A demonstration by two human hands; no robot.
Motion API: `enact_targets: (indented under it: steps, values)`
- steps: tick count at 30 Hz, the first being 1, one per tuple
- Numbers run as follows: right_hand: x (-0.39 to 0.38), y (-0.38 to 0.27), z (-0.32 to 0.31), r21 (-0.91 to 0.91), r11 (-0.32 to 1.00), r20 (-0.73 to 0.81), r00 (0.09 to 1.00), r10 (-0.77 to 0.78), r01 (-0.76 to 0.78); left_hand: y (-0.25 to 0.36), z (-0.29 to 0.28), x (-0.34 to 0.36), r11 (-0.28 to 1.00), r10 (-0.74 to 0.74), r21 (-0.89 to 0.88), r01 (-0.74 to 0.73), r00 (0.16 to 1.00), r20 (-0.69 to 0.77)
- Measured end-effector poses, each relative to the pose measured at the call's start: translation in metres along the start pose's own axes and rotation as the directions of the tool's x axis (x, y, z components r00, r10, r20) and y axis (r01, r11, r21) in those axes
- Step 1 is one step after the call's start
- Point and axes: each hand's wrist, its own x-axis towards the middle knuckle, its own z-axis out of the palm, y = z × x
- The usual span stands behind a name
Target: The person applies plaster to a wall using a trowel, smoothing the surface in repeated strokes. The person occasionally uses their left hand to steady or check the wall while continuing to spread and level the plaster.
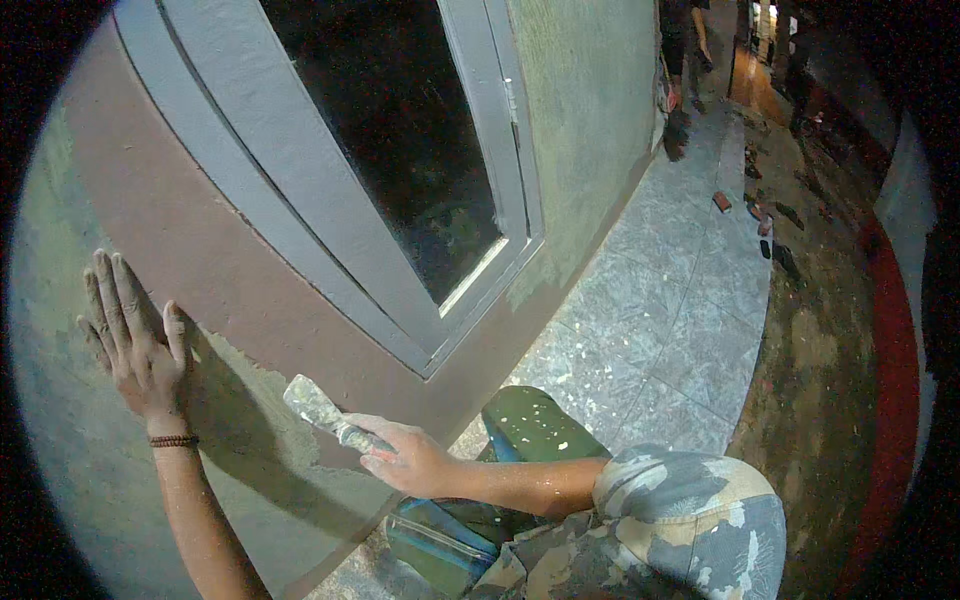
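My left hand (145, 355) lies flat on the wall, fingers spread and dusty, with a beaded bracelet (173, 441) at the wrist. In my right hand (405, 455) is a putty knife (318, 405), its blade coated with pale residue and pointing up and left. The blade is close to the wall by the ragged lower edge of a brown painted band (250, 330); whether it touches cannot be made out. Below that band the wall (260, 440) is greenish grey and patchy. A grey-framed window (330, 200) with dark glass rises above.
Grey floor tiles (650, 320) speckled with white flakes run along the wall. A brown dirt strip (810, 400) borders them on the right, with broken brick pieces (722, 203) near the edge. Another person (685, 60) stands far back by the wall.
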Motion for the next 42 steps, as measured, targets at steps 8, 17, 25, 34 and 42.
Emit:
enact_targets:
  steps: [8,17,25,34,42]
  values:
    - [0.002,0.0,0.0,0.075,0.989,0.141,0.983,0.117,-0.129,0.002,-0.002,0.026,0.998,0.051,0.021,-0.051,0.998,-0.024]
    - [0.001,0.006,0.003,0.116,0.992,0.092,0.995,0.029,-0.04,-0.001,0.002,0.029,0.996,0.092,-0.011,-0.093,0.99,-0.107]
    - [-0.002,0.008,0.003,0.084,0.995,0.065,0.997,0.044,-0.05,-0.005,0.001,0.029,0.995,0.089,-0.043,-0.094,0.991,-0.104]
    - [0.009,-0.009,-0.002,-0.071,0.997,-0.034,0.999,0.024,-0.026,-0.009,-0.009,0.004,0.998,-0.011,-0.059,0.013,1.0,0.026]
    - [0.005,0.002,0.008,-0.201,0.979,0.06,0.998,-0.027,0.038,0.005,0.0,-0.023,0.976,-0.215,-0.041,0.212,0.973,-0.081]
